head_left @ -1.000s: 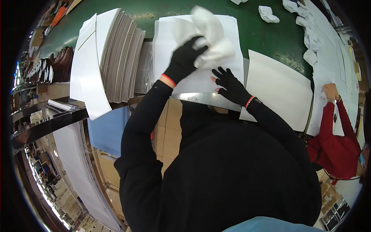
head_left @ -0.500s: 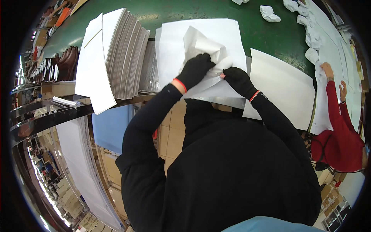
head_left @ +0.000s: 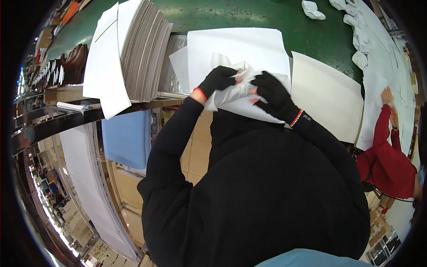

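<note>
Both my hands wear black gloves with bare fingertips, and between them is a crumpled sheet of thin white tissue paper point(head_left: 235, 91). My left hand point(head_left: 218, 81) is closed on the left side of this bunch, with a loose end hanging below it. On the other side, my right hand point(head_left: 275, 97) curls its fingers against the bunch; bare fingertips show at its left edge, and part of the grip is blurred. Under my hands lie flat white paper sheets point(head_left: 240, 42), slightly fanned at the left.
A tall stack of white sheets or boards point(head_left: 144, 53) stands left, beside brown shoes point(head_left: 75, 64). An off-white sheet point(head_left: 327, 98) lies right. Crumpled white paper wads point(head_left: 313, 10) rest on the green table point(head_left: 249, 12). A person in red point(head_left: 387, 164) works at far right.
The tissue paper is bunched smaller and lower between my hands. My right hand has shifted slightly left and its fingers have moved over the bunch. The view has shifted a little.
</note>
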`<action>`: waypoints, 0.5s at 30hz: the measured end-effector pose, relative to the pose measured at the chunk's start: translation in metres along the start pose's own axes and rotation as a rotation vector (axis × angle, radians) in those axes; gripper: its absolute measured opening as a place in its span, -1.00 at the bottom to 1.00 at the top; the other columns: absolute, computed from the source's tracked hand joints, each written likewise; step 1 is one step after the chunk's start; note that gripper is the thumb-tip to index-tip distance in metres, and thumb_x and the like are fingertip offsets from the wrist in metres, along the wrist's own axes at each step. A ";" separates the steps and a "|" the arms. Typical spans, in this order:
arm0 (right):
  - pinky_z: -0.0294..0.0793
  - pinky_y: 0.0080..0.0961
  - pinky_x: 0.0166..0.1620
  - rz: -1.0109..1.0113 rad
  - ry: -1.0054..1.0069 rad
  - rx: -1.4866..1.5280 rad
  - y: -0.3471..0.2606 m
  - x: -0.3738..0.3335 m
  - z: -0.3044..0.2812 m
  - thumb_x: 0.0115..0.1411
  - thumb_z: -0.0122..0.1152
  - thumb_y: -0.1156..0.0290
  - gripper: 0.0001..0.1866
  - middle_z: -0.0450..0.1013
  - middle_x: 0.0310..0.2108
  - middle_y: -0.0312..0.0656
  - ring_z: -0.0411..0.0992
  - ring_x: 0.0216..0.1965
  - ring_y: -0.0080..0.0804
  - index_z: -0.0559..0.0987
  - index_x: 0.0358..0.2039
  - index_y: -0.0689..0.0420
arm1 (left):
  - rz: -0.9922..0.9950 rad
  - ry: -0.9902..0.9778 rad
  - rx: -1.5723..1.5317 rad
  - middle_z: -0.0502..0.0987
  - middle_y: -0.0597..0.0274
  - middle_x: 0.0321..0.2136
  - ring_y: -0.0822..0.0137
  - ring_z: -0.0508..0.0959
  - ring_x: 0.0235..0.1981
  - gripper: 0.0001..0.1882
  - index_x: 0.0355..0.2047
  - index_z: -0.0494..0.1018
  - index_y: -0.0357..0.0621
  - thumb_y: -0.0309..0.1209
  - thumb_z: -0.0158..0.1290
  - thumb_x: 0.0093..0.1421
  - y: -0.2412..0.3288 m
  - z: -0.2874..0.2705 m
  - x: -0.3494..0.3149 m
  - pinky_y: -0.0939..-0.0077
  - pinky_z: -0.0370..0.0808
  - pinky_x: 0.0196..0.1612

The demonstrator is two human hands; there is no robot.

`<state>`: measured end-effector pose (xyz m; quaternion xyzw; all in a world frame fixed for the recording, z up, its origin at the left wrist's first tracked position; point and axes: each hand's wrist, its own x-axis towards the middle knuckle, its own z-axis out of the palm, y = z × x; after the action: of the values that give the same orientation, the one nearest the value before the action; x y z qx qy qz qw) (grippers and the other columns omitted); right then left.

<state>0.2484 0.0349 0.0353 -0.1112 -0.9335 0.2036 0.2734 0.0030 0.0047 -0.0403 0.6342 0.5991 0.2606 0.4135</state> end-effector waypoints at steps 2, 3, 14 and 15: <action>0.14 -0.10 0.26 0.081 -0.103 0.048 -0.013 0.015 0.010 -0.11 0.43 0.33 -0.38 0.33 0.09 -0.09 0.25 0.17 -0.07 0.41 -0.01 0.13 | 0.068 -0.144 -0.051 0.60 0.00 -0.36 0.15 0.60 -0.36 -0.58 -0.22 0.56 -0.18 -0.14 0.23 0.00 -0.031 0.000 0.021 0.39 0.49 -0.25; 0.10 -0.13 0.28 0.144 -0.155 0.015 0.003 0.004 0.027 -0.08 0.41 0.34 -0.27 0.23 0.18 -0.09 0.15 0.24 -0.07 0.31 0.12 0.12 | 0.037 -0.218 0.079 0.60 0.02 -0.36 0.14 0.60 -0.36 -0.58 -0.23 0.57 -0.15 -0.12 0.22 0.00 -0.033 -0.003 0.031 0.38 0.49 -0.26; 0.36 -0.25 0.03 0.169 -0.182 0.069 0.060 0.000 0.051 -0.10 0.39 0.29 -0.33 0.42 -0.02 -0.04 0.39 0.00 -0.14 0.41 0.06 0.15 | 0.056 0.132 0.537 0.52 0.00 -0.23 0.04 0.54 -0.14 -0.19 0.16 0.17 0.02 -0.22 0.28 -0.11 0.060 0.015 -0.044 0.20 0.44 -0.10; 0.42 -0.26 -0.03 0.320 -0.249 0.114 0.058 0.013 0.041 -0.09 0.38 0.26 -0.33 0.47 -0.11 -0.02 0.46 -0.10 -0.12 0.41 0.08 0.13 | -0.022 0.115 0.419 0.53 -0.03 -0.27 0.00 0.55 -0.19 -0.26 0.12 0.20 -0.02 -0.22 0.25 -0.07 0.058 0.002 -0.039 0.20 0.46 -0.15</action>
<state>0.2202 0.0775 -0.0151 -0.2163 -0.9175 0.3092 0.1261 0.0306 -0.0304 0.0137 0.6840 0.6695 0.1615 0.2405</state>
